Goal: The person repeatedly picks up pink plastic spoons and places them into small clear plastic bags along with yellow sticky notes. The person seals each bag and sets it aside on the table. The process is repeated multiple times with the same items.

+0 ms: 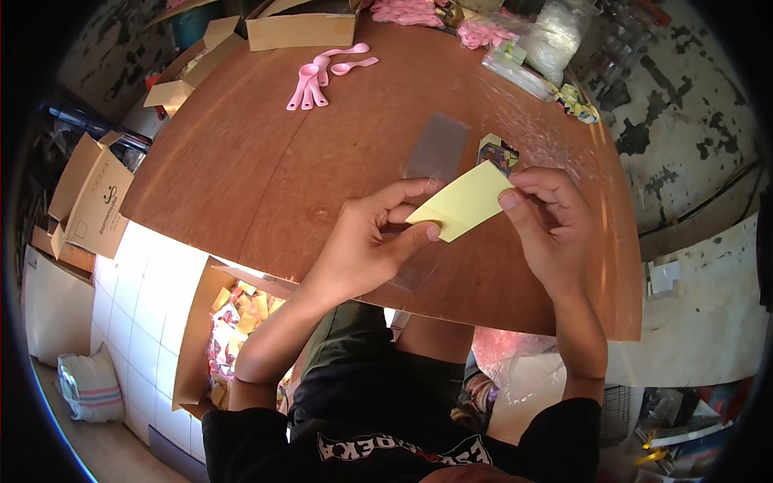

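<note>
Between my two hands a pale yellow card is held tilted above the brown tabletop. My left hand pinches its lower left end between thumb and fingers. At the upper right corner, the thumb and fingers of my right hand close on the same card. A clear plastic sleeve lies flat on the table just beyond the card. Beside it is a small colourful printed piece, partly hidden by the card. Farther off to the left lie several pink measuring spoons.
Cardboard boxes stand at the far edge and to the left. Below the table's left front, a box holds many yellow and printed pieces. Pink spoons and bagged clear plastic are heaped at the far right, near a patchy wall.
</note>
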Demonstrator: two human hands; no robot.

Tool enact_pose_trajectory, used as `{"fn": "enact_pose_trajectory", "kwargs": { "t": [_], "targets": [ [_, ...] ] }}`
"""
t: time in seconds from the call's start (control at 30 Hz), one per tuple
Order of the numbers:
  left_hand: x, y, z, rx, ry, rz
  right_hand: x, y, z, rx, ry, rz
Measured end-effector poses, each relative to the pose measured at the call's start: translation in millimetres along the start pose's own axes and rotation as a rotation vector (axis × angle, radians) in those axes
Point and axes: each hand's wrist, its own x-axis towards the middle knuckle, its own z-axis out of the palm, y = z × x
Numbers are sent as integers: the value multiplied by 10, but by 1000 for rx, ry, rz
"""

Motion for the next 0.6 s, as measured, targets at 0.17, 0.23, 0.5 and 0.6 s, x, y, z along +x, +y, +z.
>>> {"fn": "enact_pose_trajectory", "kwargs": {
  "t": [0.17, 0.23, 0.5, 0.6],
  "targets": [
    [9, 28, -6, 130, -118, -97, 50, -73, 35, -273, -392, -153],
    [19, 28, 4, 179, -110, -61, 41, -115, 58, -247, -445, -105],
    [56, 61, 68, 427, -33, 198, 73, -117, 41, -179, -544, -104],
    [6, 74, 92, 466, -64, 202, 50, -160, 41, 44, -636, 300]
  ]
}}
